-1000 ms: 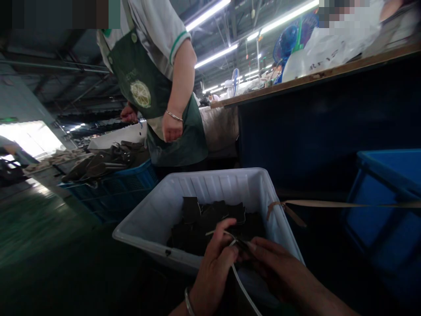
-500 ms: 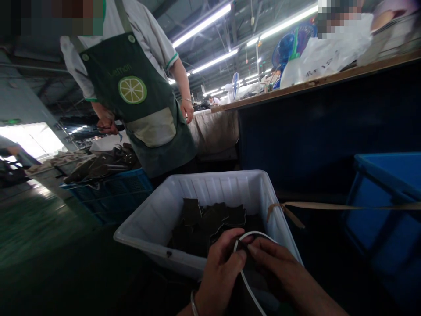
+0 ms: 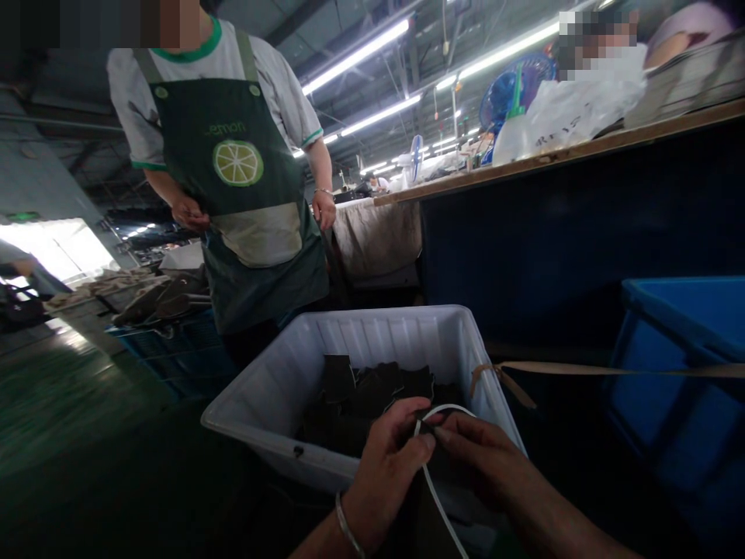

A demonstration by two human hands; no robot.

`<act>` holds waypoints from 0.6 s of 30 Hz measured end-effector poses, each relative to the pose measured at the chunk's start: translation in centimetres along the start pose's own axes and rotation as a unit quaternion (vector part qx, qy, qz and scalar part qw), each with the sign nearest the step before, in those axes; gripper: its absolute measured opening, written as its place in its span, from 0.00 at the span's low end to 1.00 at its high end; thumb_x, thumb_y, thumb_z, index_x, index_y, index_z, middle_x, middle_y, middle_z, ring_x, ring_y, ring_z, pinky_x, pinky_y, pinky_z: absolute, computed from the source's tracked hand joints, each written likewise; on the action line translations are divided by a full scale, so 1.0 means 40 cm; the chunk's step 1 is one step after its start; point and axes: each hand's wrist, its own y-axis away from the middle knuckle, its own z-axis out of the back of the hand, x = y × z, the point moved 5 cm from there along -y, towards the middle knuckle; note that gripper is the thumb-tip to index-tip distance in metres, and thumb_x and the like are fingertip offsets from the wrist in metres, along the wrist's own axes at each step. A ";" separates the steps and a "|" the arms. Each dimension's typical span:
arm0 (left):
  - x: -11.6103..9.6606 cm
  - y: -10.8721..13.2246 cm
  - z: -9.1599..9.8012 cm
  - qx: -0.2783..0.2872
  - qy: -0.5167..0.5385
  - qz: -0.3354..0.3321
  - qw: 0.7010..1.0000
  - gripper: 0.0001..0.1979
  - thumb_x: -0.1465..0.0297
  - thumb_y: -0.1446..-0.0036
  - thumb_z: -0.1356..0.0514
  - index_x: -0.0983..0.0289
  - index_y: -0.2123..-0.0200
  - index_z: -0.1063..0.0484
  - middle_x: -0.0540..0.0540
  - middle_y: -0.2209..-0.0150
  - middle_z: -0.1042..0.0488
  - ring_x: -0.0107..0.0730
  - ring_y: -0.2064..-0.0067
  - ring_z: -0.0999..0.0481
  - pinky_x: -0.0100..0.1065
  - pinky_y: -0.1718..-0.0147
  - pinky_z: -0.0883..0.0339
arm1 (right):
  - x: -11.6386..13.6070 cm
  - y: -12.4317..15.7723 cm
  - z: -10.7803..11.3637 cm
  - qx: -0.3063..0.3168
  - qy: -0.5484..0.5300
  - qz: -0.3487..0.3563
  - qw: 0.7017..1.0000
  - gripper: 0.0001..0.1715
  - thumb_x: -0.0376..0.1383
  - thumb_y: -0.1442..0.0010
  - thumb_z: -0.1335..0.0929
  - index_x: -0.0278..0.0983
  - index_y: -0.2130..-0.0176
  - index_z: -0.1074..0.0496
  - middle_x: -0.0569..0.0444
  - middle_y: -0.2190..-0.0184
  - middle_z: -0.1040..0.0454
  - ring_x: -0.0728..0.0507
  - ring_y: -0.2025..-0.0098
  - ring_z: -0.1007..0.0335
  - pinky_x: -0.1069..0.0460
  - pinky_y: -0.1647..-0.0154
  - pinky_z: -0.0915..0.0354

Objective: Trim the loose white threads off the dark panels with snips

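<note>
Between my hands is a dark piece with a white edge strip [image 3: 438, 497], which bends in a curve over my fingers and runs down toward me. My left hand [image 3: 391, 458], a bracelet at its wrist, pinches the piece between thumb and fingers. Close beside it, my right hand [image 3: 480, 454] grips the same piece with bent fingers, the fingertips nearly meeting the left thumb. Both hands are over the near right side of a white plastic tub [image 3: 384, 318]. Inside the tub lie several dark flat pieces [image 3: 378, 384] with thin pale edges.
A person in a dark green apron [image 3: 256, 186] stands beyond the tub. A tan strap [image 3: 559, 367] ties the tub's right rim toward a blue bin [image 3: 680, 373]. Dark pieces fill a blue crate [image 3: 174, 349] at left. A workbench [image 3: 559, 159] holds a squeeze bottle [image 3: 515, 136].
The person in the apron has shifted left and stands straighter, with the near-left hand now at the apron. My hands stay almost in place, still on the white-edged piece.
</note>
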 end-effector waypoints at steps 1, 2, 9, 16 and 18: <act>-0.004 -0.001 0.003 0.006 0.005 0.003 1.000 0.22 0.69 0.49 0.42 0.66 0.49 0.35 0.59 0.51 0.27 0.39 0.50 0.30 0.37 0.50 0.39 | 0.008 -0.003 0.006 -0.002 0.025 0.000 1.000 0.24 0.50 0.57 0.26 0.34 0.71 0.31 0.57 0.77 0.33 0.51 0.74 0.39 0.55 0.73 0.44; -0.009 -0.002 0.006 0.013 0.011 0.004 1.000 0.22 0.69 0.48 0.42 0.65 0.49 0.36 0.58 0.50 0.28 0.38 0.49 0.30 0.36 0.50 0.39 | 0.017 -0.005 0.012 -0.006 0.049 -0.004 0.999 0.24 0.51 0.57 0.26 0.34 0.73 0.33 0.59 0.80 0.37 0.52 0.77 0.43 0.56 0.76 0.47; 0.017 -0.052 0.027 -0.029 0.129 0.044 0.990 0.16 0.66 0.50 0.39 0.66 0.57 0.30 0.57 0.57 0.25 0.31 0.61 0.28 0.30 0.63 0.38 | 0.058 0.011 -0.005 0.010 0.050 -0.032 0.998 0.29 0.55 0.57 0.27 0.34 0.70 0.34 0.60 0.81 0.38 0.54 0.80 0.46 0.57 0.79 0.52; 0.078 -0.144 0.052 -0.158 0.171 0.086 0.969 0.19 0.62 0.59 0.33 0.67 0.67 0.31 0.54 0.69 0.27 0.28 0.70 0.31 0.31 0.69 0.38 | 0.056 0.025 -0.004 -0.010 0.016 -0.082 0.996 0.31 0.58 0.56 0.29 0.34 0.75 0.35 0.63 0.86 0.46 0.56 0.86 0.55 0.58 0.83 0.58; 0.085 -0.160 0.054 -0.171 0.189 0.067 0.965 0.19 0.61 0.60 0.32 0.68 0.69 0.32 0.54 0.71 0.28 0.29 0.70 0.31 0.32 0.67 0.38 | 0.061 0.022 0.002 -0.017 0.046 -0.080 0.996 0.30 0.58 0.53 0.30 0.34 0.74 0.34 0.64 0.87 0.48 0.57 0.86 0.59 0.58 0.85 0.63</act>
